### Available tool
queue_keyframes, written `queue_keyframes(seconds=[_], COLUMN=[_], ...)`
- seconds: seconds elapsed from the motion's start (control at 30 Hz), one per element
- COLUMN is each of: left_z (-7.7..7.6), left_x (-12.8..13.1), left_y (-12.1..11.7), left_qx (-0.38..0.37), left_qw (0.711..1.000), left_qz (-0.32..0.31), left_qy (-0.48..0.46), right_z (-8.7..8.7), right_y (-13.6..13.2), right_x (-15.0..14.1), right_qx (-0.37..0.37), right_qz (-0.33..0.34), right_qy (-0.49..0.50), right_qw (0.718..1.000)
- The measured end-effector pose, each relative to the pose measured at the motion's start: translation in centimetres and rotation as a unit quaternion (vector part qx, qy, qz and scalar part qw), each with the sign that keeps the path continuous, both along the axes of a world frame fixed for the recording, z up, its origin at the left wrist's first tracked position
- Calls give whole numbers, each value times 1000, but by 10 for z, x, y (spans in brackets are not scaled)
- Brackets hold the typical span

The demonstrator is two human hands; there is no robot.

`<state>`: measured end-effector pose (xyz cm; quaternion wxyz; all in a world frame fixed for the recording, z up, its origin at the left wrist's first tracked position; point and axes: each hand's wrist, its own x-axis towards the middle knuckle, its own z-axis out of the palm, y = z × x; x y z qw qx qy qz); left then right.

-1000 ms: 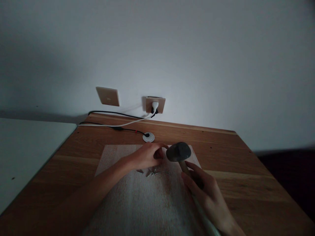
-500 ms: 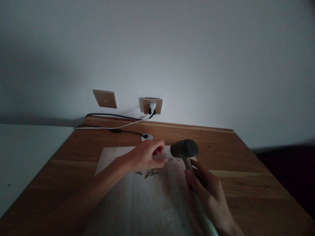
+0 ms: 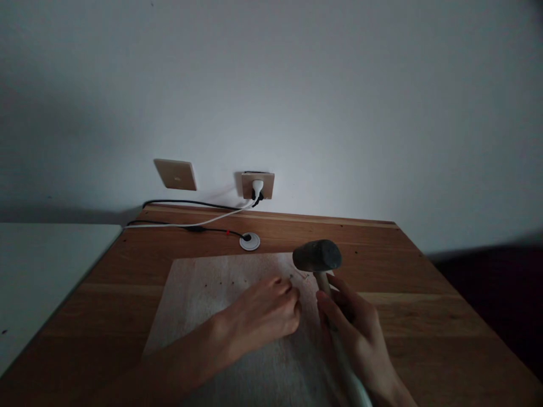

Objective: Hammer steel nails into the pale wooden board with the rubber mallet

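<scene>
My right hand (image 3: 360,333) is wrapped round the pale handle of a mallet (image 3: 317,256). The mallet's dark, blunt head is raised above the right side of a whitish board (image 3: 178,299). Over the middle of that board my left hand (image 3: 274,308) is lowered, back up, with its fingers curled in. Whatever its fingertips hold, if anything, is hidden beneath the hand. Just beyond its knuckles a small nail (image 3: 291,276) shows on the board, and another thin nail (image 3: 306,277) is near the mallet head. Several small dark dots (image 3: 220,282) run in a row along the board's far part.
The board lies on a brown wooden desk (image 3: 424,322) against a pale wall. A round cable grommet (image 3: 250,242) sits behind the board. Black and white cables lead to a wall socket (image 3: 268,185); beside it is a blank wall plate (image 3: 176,174). A white surface (image 3: 55,271) adjoins at left.
My left hand has come down and nearer, turning palm-down over the spot where several loose nails lay; they are now covered. The mallet and my right hand have hardly moved. The view has shifted slightly.
</scene>
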<state>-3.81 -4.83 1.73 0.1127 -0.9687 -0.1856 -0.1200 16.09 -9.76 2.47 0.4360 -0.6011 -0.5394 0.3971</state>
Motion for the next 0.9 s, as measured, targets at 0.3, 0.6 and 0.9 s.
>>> queue_keyframes(seconds=[0.3,0.6,0.9], left_z=[34,-12,-24], left_x=[-31,-72,-71], left_y=[23,39,39], left_qx=[-180,-379,-399], left_qw=[962,846,847], left_qz=[7,161,153], left_qy=[-205,-339,-316], right_z=[-1,-1,-2], right_y=[-2,0,-1], right_x=[3,2,3], right_qx=[1,5,-10], right_qz=[-14,-10,-7], right_qy=[4,3,7], right_qw=[1000,1000,1000])
